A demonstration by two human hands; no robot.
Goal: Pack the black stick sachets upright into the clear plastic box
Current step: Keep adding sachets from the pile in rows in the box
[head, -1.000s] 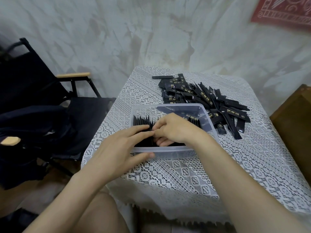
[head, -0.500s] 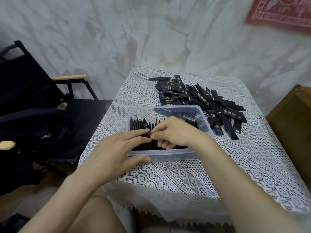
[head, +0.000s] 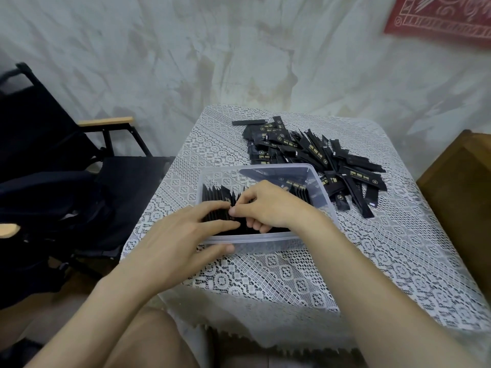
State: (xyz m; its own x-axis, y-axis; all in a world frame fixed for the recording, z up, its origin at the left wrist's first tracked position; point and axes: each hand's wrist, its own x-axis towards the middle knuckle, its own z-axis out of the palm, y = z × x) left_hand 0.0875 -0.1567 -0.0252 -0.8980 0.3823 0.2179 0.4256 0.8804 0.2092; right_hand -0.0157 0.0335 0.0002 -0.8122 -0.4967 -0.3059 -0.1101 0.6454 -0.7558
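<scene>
Little has shifted: both hands stay inside the clear plastic box (head: pixel 265 238) on the lace-covered surface (head: pixel 372 248). Right hand (head: pixel 271 205) grip pinches upright black stick sachets (head: pixel 215 197); left hand (head: pixel 180 240) fingers spread flat against the row, thumb outside the near wall. Loose sachets (head: pixel 318 158) lie piled beyond the right hand.

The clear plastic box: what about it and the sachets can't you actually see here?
- Head view: the middle of the upright sachets in the clear plastic box is covered by the left hand and right hand.
- Gold print on the loose sachet pile: too small to read.
</scene>
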